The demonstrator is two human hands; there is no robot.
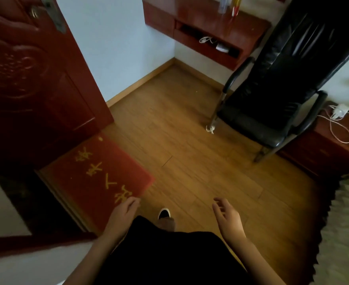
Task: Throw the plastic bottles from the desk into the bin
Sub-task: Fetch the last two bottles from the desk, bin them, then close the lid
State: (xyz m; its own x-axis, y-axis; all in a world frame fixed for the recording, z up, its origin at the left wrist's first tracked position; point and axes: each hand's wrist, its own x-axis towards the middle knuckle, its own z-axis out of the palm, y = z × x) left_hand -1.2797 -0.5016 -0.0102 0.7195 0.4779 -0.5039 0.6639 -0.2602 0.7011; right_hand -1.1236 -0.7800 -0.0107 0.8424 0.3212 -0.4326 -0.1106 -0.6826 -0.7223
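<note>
A red-brown desk (249, 23) hangs on the far wall at the top of the head view. Two plastic bottles stand on it, a clear one (224, 5) and one with a yellow and red label (235, 7), both cut off by the top edge. My left hand (126, 211) and my right hand (226, 215) hang low in front of me over the wooden floor, far from the desk. Both hold nothing, with the fingers loosely apart. No bin is in view.
A black chair (272, 95) stands between me and the desk's right side. A dark red door (29, 83) is open at the left, with a red doormat (99, 179) below it. A low cabinet (321, 149) with white cables stands at the right, beside a fringed rug (346, 223).
</note>
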